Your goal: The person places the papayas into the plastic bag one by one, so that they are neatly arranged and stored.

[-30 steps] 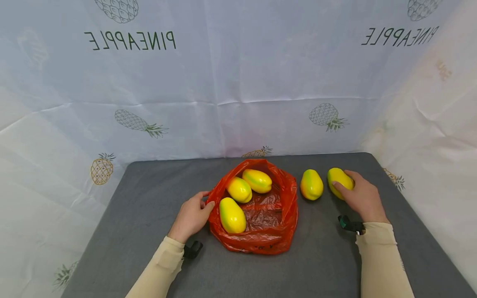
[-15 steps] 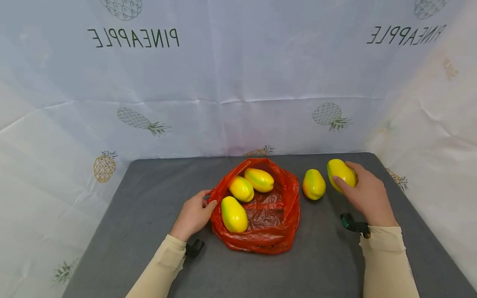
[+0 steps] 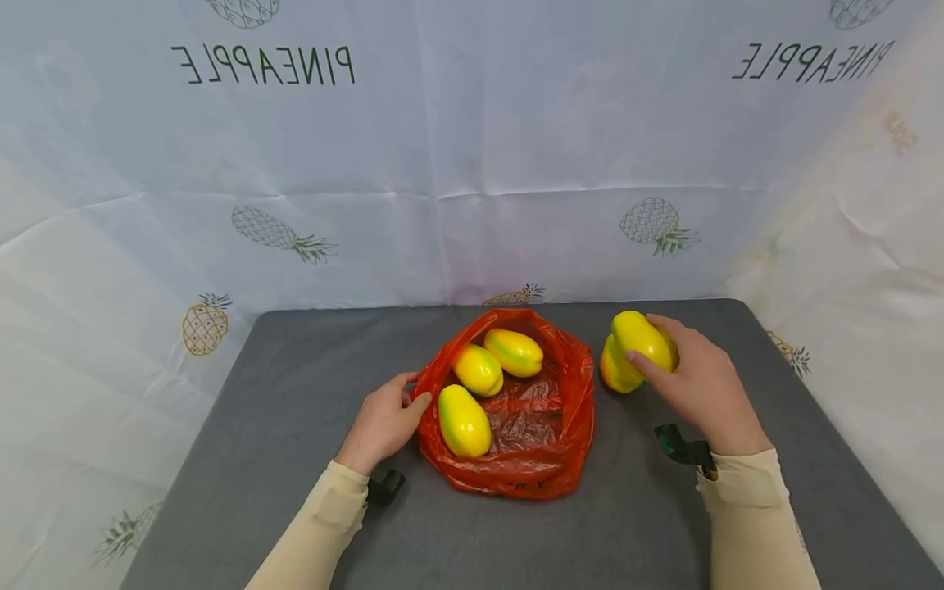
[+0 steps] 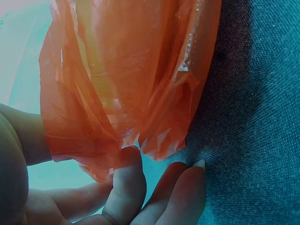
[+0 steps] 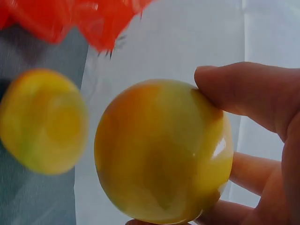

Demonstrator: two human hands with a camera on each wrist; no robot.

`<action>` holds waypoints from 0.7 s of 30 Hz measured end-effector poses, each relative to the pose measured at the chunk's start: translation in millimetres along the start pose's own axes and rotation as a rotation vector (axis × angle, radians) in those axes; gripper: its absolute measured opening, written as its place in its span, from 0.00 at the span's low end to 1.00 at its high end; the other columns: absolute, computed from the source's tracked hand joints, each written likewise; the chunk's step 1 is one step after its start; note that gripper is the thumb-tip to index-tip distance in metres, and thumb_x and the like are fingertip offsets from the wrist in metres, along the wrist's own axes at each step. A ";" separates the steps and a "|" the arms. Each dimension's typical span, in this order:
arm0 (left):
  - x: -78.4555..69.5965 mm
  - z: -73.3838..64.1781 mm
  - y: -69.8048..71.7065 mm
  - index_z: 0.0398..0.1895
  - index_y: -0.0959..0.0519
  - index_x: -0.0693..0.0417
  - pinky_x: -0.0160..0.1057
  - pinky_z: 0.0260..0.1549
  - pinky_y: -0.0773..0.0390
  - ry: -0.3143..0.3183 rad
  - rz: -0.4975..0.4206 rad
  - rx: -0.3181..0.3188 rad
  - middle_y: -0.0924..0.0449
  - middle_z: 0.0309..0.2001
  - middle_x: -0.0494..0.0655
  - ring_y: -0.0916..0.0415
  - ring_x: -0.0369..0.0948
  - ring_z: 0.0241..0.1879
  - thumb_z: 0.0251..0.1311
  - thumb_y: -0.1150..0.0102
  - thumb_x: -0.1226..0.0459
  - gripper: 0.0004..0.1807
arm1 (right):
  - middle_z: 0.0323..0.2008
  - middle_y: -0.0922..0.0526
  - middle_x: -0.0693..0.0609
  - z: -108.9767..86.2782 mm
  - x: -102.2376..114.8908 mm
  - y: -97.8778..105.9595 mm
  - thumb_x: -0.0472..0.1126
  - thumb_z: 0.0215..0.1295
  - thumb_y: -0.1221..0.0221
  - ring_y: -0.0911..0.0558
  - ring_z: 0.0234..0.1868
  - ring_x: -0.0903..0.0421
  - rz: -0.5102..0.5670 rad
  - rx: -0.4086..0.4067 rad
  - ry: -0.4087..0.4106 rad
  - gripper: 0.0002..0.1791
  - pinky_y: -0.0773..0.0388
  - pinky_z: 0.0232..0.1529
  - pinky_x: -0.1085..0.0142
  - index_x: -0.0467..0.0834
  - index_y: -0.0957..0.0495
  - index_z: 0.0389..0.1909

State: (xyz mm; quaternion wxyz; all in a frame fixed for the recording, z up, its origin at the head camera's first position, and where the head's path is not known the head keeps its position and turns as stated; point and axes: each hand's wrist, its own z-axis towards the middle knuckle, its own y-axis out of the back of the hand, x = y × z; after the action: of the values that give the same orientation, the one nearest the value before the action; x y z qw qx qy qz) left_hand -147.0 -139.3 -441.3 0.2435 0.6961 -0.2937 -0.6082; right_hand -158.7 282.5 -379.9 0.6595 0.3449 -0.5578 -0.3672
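My right hand [image 3: 704, 381] grips a glossy yellow-green mango [image 3: 643, 340], thumb on one side and fingers on the other. In the right wrist view this mango [image 5: 164, 152] shows an orange blush. Partly behind it in the head view, a second mango [image 3: 616, 370] lies on the table. My left hand [image 3: 383, 422] pinches the left rim of a red plastic bag [image 3: 509, 475]; in the left wrist view, the thin bag [image 4: 126, 70] hangs between thumb and fingers. Inside the wide-mouthed bag are three mangoes, one at the near left [image 3: 465, 422] and two toward the back.
A grey cloth-covered table [image 3: 310, 352] bears everything. Behind it hangs a white curtain [image 3: 472, 147] printed with pineapples, which also runs along both sides. A black camera mount sits on each wrist.
My right hand has lifted the far-right mango off the table and carried it left, so it now overlaps the other loose mango. The left hand stays at the bag's rim.
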 end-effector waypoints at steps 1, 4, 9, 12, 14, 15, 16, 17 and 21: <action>-0.1 0.1 0.1 0.75 0.26 0.60 0.39 0.27 0.26 0.000 0.000 0.000 0.21 0.30 0.49 0.28 0.43 0.25 0.76 0.38 0.56 0.30 | 0.69 0.23 0.31 -0.4 3.2 -0.9 0.61 0.76 0.37 0.20 0.57 0.34 0.001 0.004 0.008 0.43 0.20 0.54 0.35 0.40 0.35 0.81; -0.5 0.6 0.3 0.75 0.26 0.59 0.39 0.28 0.26 0.002 -0.003 0.001 0.20 0.31 0.49 0.27 0.43 0.25 0.76 0.38 0.55 0.30 | 0.70 0.23 0.32 -1.9 11.5 -2.8 0.61 0.76 0.37 0.20 0.58 0.35 0.003 0.018 0.023 0.42 0.20 0.54 0.36 0.41 0.34 0.81; -1.2 1.1 0.6 0.75 0.26 0.58 0.39 0.29 0.24 0.016 -0.013 0.007 0.18 0.34 0.49 0.25 0.43 0.27 0.76 0.38 0.54 0.30 | 0.70 0.23 0.35 -5.8 25.2 -2.5 0.61 0.76 0.37 0.20 0.58 0.36 0.014 0.030 0.040 0.42 0.20 0.55 0.36 0.44 0.34 0.81; -1.6 1.0 0.9 0.75 0.26 0.58 0.39 0.29 0.23 0.023 -0.008 0.012 0.18 0.35 0.49 0.25 0.43 0.28 0.76 0.38 0.54 0.30 | 0.70 0.23 0.36 -7.9 31.5 -2.3 0.61 0.76 0.37 0.20 0.57 0.37 0.018 0.020 0.052 0.41 0.19 0.54 0.37 0.45 0.33 0.81; -1.7 1.0 1.0 0.75 0.26 0.58 0.39 0.30 0.23 0.025 -0.005 0.017 0.18 0.35 0.49 0.25 0.43 0.29 0.76 0.37 0.53 0.30 | 0.70 0.23 0.36 -9.0 34.8 -2.9 0.61 0.76 0.37 0.20 0.57 0.38 0.022 0.009 0.063 0.41 0.19 0.53 0.37 0.45 0.33 0.81; -1.8 1.0 1.0 0.75 0.26 0.58 0.39 0.30 0.23 0.026 -0.003 0.020 0.18 0.35 0.49 0.25 0.43 0.29 0.76 0.37 0.53 0.30 | 0.70 0.22 0.36 -9.6 36.5 -3.3 0.61 0.76 0.37 0.20 0.57 0.38 0.025 0.002 0.070 0.40 0.19 0.52 0.38 0.45 0.32 0.81; -2.0 1.0 1.1 0.75 0.26 0.58 0.39 0.30 0.24 0.027 -0.003 0.023 0.18 0.35 0.49 0.25 0.43 0.29 0.76 0.37 0.53 0.31 | 0.70 0.22 0.37 -10.0 37.9 -3.8 0.61 0.76 0.37 0.20 0.56 0.39 0.028 -0.003 0.076 0.40 0.19 0.52 0.39 0.45 0.32 0.81; -2.1 1.0 1.1 0.75 0.26 0.58 0.39 0.30 0.24 0.027 -0.002 0.025 0.18 0.35 0.49 0.25 0.43 0.29 0.76 0.37 0.53 0.31 | 0.70 0.22 0.37 -10.4 39.8 -4.2 0.62 0.76 0.37 0.20 0.56 0.39 0.032 -0.004 0.081 0.40 0.19 0.52 0.40 0.46 0.32 0.81; -2.6 1.1 1.4 0.76 0.26 0.58 0.39 0.30 0.24 0.028 0.000 0.028 0.18 0.35 0.50 0.25 0.44 0.29 0.76 0.38 0.54 0.31 | 0.71 0.22 0.39 -11.3 47.1 -6.7 0.63 0.76 0.37 0.20 0.57 0.41 0.043 0.005 0.095 0.41 0.19 0.51 0.42 0.47 0.32 0.81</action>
State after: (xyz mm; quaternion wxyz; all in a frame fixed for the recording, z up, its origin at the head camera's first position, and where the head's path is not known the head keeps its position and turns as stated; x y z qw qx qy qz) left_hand -148.4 -138.4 -438.6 0.2379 0.7077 -0.2988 -0.5944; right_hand -143.1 238.8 -364.5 0.6923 0.3514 -0.5340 -0.3348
